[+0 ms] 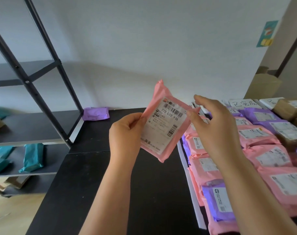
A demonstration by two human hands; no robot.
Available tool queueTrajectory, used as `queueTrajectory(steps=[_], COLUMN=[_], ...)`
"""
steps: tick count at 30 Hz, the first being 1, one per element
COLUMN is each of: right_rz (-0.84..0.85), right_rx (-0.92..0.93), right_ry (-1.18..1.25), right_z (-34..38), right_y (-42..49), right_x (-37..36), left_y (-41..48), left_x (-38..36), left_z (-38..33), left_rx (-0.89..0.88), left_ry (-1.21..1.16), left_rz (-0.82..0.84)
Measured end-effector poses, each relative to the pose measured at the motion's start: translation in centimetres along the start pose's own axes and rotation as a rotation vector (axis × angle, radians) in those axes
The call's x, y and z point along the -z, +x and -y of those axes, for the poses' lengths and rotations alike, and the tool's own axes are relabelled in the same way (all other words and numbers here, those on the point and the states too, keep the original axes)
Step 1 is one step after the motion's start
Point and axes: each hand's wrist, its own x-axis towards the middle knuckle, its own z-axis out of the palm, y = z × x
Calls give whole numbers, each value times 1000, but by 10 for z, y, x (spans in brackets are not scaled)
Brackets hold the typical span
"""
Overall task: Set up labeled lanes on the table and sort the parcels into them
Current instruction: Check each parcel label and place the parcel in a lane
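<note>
A pink parcel (164, 122) with a white shipping label is held up above the black table (96, 175), label facing me. My left hand (127, 133) grips its left edge. My right hand (212, 122) pinches its right corner between thumb and fingers, the other fingers spread. To the right, rows of pink parcels (269, 158) and purple parcels (261, 116) lie in lanes, with a purple one (218, 202) near the front. White paper lane labels (244, 103) with handwriting lie at the far end of the lanes. A white strip (191, 184) borders the lanes' left side.
A lone purple parcel (96, 113) lies at the table's far left corner. A dark metal shelf rack (34, 129) on the left holds teal parcels (33, 157). Brown cardboard boxes (290, 107) sit at the far right. A white wall lies behind.
</note>
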Motion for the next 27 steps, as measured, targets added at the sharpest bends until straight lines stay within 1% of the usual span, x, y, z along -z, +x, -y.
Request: queueTrajectory(steps=[5,10,14,18,20,23,27], right_rz=[-13,-155,-179,-226,-246,-283,-369], right_rx=[-1,-25,-107,-233,-322,-446,-514], right_ry=[-56,-71,-125,-187,-183,-166,-190], right_z=[-10,-19,-25,-41,-53,-76,-112], right_y=[-11,-26,-46,-71,-83,-97,-106], right_x=[-2,0,0,11,24,48,85], left_y=[-5,-7,-13,-31,-43,-61,-87], left_x=[-6,-15,-25,-45,-59,-85,-129], left_z=[-3,-4,10,28,31,32,27], left_rx=[-64,-111,-179,-236,-195,-97,28], left_ry=[83,101,185,314,328,258,211], left_rz=[102,162,168,153,186,267,390])
